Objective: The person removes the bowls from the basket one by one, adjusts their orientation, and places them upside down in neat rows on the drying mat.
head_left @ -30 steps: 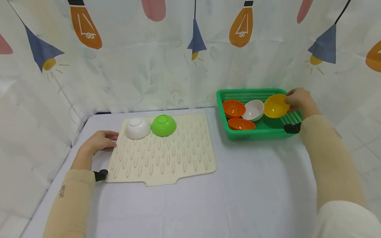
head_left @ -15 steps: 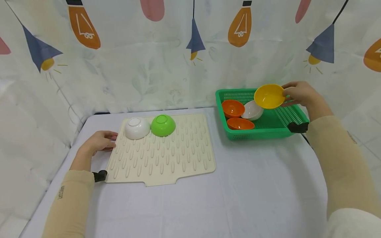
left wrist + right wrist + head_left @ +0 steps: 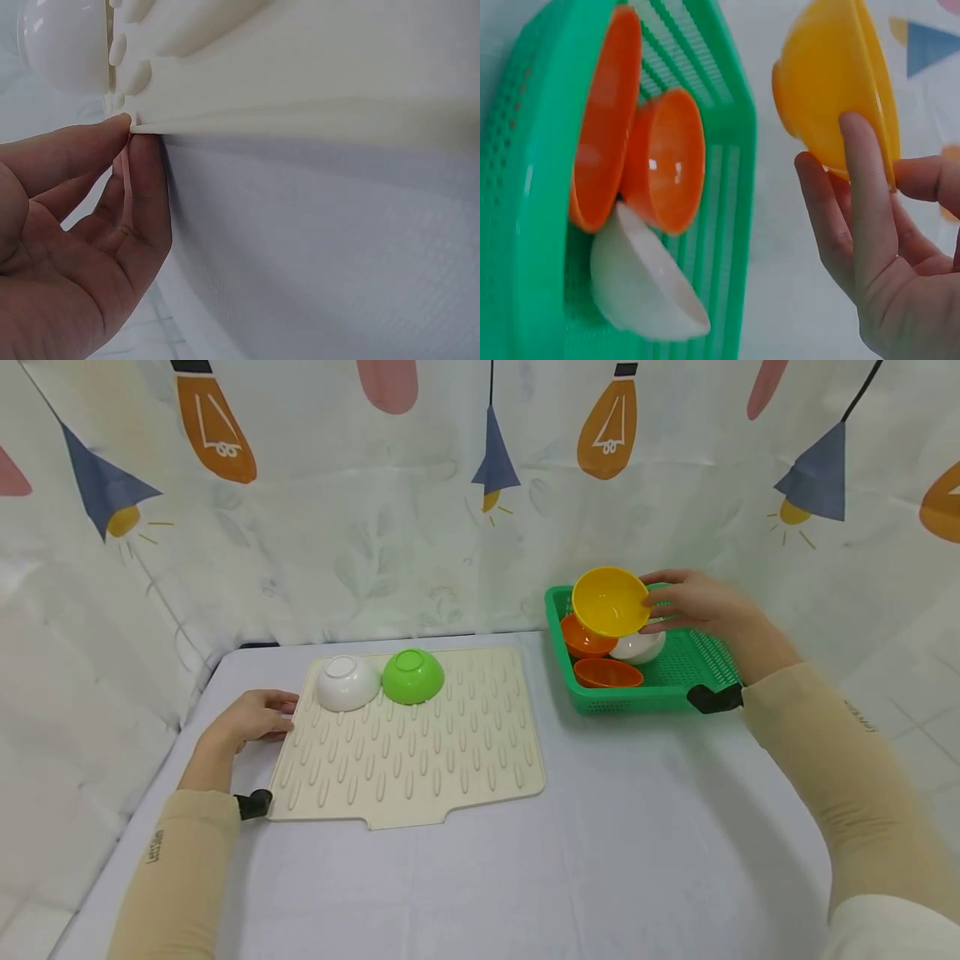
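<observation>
My right hand (image 3: 693, 604) pinches a yellow bowl (image 3: 611, 602) by its rim, thumb inside and fingers outside. The bowl is tilted with its inside toward me and overlaps the left part of the green basket (image 3: 637, 700) in the head view. In the right wrist view the yellow bowl (image 3: 832, 82) is up beside the basket wall. At the left, my left hand (image 3: 258, 718) pinches the left edge of a cream draining mat (image 3: 450, 735) between thumb and fingers. On that mat, a white bowl (image 3: 347, 685) and a green bowl (image 3: 412, 678) sit upside down, side by side.
Inside the basket are two orange bowls, a rear one (image 3: 585, 642) and a front one (image 3: 607, 674), and a white bowl (image 3: 637, 648). A white cloth covers the table (image 3: 510, 877). A patterned curtain (image 3: 420, 527) hangs right behind it.
My right hand has lifted the yellow bowl out of the basket's right part and carried it left, over the orange and white bowls. My left hand has stayed at the mat's edge.
</observation>
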`<state>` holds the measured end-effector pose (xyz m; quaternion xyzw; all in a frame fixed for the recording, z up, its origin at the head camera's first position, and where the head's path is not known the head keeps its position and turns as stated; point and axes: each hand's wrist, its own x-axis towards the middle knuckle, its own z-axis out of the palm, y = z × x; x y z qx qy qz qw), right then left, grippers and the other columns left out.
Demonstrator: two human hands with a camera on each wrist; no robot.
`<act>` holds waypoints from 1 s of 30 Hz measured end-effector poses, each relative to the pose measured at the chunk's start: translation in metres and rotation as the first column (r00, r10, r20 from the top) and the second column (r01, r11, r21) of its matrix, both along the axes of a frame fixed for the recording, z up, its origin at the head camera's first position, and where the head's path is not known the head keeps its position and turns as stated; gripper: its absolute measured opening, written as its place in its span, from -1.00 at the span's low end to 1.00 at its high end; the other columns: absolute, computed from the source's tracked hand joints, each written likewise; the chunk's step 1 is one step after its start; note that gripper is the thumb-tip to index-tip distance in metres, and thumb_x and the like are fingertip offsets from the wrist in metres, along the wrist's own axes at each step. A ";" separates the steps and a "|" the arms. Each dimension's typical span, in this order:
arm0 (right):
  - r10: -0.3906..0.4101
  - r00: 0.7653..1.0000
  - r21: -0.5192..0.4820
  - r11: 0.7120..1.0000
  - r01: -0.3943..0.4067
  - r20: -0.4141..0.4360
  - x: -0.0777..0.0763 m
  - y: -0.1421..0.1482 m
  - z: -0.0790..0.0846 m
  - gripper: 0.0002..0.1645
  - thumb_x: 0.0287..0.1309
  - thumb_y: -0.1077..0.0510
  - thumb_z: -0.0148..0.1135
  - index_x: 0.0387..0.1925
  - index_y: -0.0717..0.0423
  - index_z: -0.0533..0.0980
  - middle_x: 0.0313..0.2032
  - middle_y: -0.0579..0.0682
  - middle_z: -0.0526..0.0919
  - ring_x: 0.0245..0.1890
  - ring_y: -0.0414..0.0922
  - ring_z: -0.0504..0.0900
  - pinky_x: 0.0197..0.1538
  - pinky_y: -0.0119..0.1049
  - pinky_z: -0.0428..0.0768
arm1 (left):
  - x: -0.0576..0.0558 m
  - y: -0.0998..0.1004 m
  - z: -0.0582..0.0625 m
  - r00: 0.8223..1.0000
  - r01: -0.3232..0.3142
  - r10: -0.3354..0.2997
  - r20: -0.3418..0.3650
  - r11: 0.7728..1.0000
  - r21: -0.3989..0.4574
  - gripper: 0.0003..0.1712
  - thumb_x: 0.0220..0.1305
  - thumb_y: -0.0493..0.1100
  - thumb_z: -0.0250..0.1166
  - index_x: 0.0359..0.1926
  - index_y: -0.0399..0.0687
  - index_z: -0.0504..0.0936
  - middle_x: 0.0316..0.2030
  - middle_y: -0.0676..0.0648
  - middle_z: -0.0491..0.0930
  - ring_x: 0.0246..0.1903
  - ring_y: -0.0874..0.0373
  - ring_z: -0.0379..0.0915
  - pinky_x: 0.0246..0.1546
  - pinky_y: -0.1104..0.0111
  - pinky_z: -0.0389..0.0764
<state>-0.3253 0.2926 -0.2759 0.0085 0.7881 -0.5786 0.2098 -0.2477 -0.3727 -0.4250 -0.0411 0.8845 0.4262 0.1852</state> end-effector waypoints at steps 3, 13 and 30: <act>0.042 0.999 -0.039 0.998 -0.042 0.008 0.004 -0.019 -0.003 -0.29 0.54 0.21 0.06 0.57 0.16 0.04 0.34 0.22 0.27 0.04 0.02 0.63 0.11 -0.05 0.65 | 0.000 0.000 0.000 1.000 -0.004 0.004 0.005 1.000 0.001 -0.25 0.39 -0.40 0.22 0.47 -0.56 0.11 0.33 -0.49 0.26 -0.01 0.03 0.52 -0.11 0.36 0.69; 0.181 0.983 -0.074 0.981 -0.180 0.012 0.018 -0.067 -0.015 -0.40 0.50 0.33 0.05 0.47 0.21 0.18 0.11 0.23 0.52 -0.07 0.07 0.70 0.14 0.07 0.61 | -0.001 0.001 0.002 0.999 -0.026 0.026 0.029 1.000 0.006 -0.23 0.36 -0.42 0.25 0.47 -0.55 0.12 0.29 -0.48 0.28 -0.15 0.14 0.55 -0.17 0.33 0.70; 0.328 0.940 -0.124 0.941 -0.316 0.096 0.046 -0.133 -0.044 -0.32 0.41 0.37 0.07 0.49 0.11 0.17 0.27 0.28 0.40 0.04 0.20 0.64 0.14 0.12 0.61 | 0.000 0.007 0.004 0.997 -0.072 0.072 0.013 0.996 -0.047 -0.26 0.29 -0.44 0.28 0.42 -0.57 0.20 0.09 -0.39 0.40 -0.27 0.13 0.55 -0.27 0.35 0.70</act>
